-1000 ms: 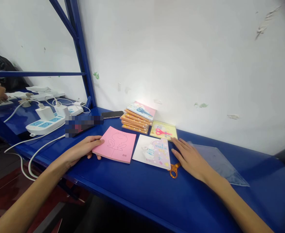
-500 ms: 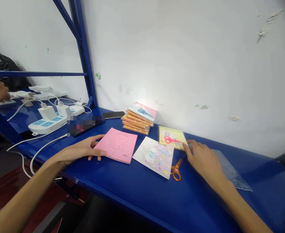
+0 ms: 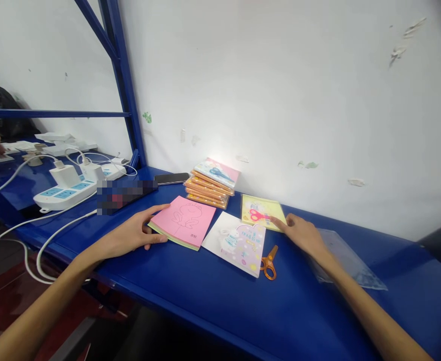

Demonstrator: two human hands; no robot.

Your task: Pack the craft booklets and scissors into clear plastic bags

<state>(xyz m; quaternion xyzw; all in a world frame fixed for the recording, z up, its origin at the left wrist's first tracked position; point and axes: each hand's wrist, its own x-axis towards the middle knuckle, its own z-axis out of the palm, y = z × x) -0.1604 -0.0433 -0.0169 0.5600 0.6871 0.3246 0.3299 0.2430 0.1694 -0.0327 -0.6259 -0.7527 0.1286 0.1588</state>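
left hand [image 3: 140, 231] pinching pink paper stack [image 3: 185, 220] | right hand [image 3: 299, 231] on yellow pack [image 3: 276, 208], can't tell if gripped | uneven pinch could splay the sheets imo

Pink pad [image 3: 185, 220], yellow pack [image 3: 272, 208], seemingly dotted lilac cover [image 3: 247, 246]
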